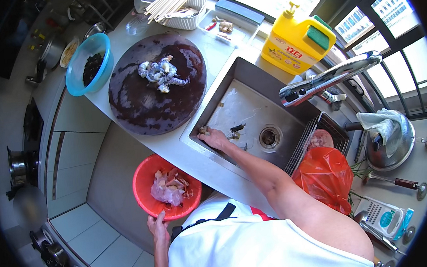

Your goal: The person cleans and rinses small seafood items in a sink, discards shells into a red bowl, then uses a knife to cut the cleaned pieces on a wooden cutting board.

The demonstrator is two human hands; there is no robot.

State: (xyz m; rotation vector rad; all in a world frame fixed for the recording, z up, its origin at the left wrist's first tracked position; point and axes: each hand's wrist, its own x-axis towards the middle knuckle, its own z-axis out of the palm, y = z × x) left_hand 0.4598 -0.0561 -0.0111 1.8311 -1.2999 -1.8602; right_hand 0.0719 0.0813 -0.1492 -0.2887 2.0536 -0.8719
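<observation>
With its fingers at the rim, my left hand [158, 225] holds a red plastic bowl [139, 187] below the counter edge. Inside the bowl lie a crumpled clear plastic bag [164, 191] and pale scraps. My right hand [216, 139] reaches into the near left corner of the steel sink [241, 101], fingers closed on a small greyish-brown clump [203, 130] of scraps; its exact kind is unclear. Dark scraps [237, 128] lie on the sink bottom, left of the drain [269, 137]. On a round dark cutting board [147, 113] rests a pile of pale grey, wet seafood pieces [161, 73].
A chrome faucet [329, 78] overhangs the sink, with a yellow jug [291, 39] behind. A wire rack [295, 154] and red plastic bag [325, 177] stand right. Left of the board sits a blue bowl [74, 74] of dark food. Chopsticks fill a white basket [192, 20].
</observation>
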